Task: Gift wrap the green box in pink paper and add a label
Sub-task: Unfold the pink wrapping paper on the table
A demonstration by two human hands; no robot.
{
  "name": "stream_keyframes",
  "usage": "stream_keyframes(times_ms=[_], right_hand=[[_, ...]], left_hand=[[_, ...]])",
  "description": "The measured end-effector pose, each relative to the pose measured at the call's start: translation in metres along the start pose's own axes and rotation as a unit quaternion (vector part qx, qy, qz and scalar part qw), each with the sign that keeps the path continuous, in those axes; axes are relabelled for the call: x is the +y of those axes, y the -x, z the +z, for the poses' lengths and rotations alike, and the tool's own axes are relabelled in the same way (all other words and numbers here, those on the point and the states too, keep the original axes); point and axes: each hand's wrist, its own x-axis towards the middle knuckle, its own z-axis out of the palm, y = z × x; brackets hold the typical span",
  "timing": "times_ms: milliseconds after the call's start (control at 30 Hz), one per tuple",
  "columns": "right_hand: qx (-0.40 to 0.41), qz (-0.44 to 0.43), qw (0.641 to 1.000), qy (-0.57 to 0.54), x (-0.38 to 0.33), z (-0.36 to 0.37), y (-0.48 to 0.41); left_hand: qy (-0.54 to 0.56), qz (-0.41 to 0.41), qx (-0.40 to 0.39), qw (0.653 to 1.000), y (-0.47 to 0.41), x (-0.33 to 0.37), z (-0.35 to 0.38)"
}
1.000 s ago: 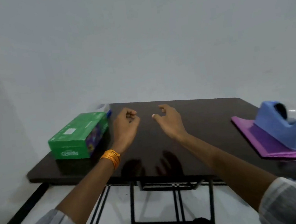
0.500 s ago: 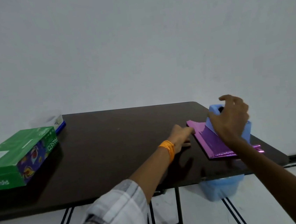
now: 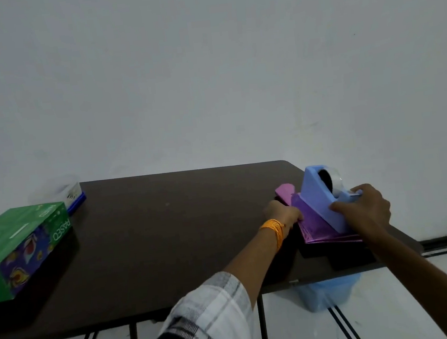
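Note:
The green box [image 3: 12, 241] lies at the table's left edge, far from both hands. Folded shiny pink paper [image 3: 312, 222] lies at the right end of the dark table [image 3: 168, 230], its near edge lifted off the top. My left hand [image 3: 283, 215] grips the paper's left edge. A blue tape dispenser [image 3: 322, 197] is tilted up on the paper, and my right hand [image 3: 364, 207] holds its near end with fingers curled round it.
A small white and blue box [image 3: 72, 195] sits at the back left corner behind the green box. A blue bin [image 3: 329, 290] stands on the floor under the table's right end. A white wall runs close behind the table.
My right hand has closed on the tape dispenser and tipped it up. My left hand has taken hold of the paper's edge, which has risen from the table.

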Motion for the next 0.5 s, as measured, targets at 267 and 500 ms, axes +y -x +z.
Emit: stream_keyframes(times_ms=[267,500], right_hand=[[0.004,-0.038,0.999,0.006,-0.014,0.013,0.0],[-0.021,-0.055,0.998,-0.01,-0.035,0.052,-0.001]], left_hand=[[-0.065,0.04,0.053,0.996,0.0,-0.009,-0.051],[-0.111,0.007,0.131,0.985,0.007,-0.033,-0.167]])
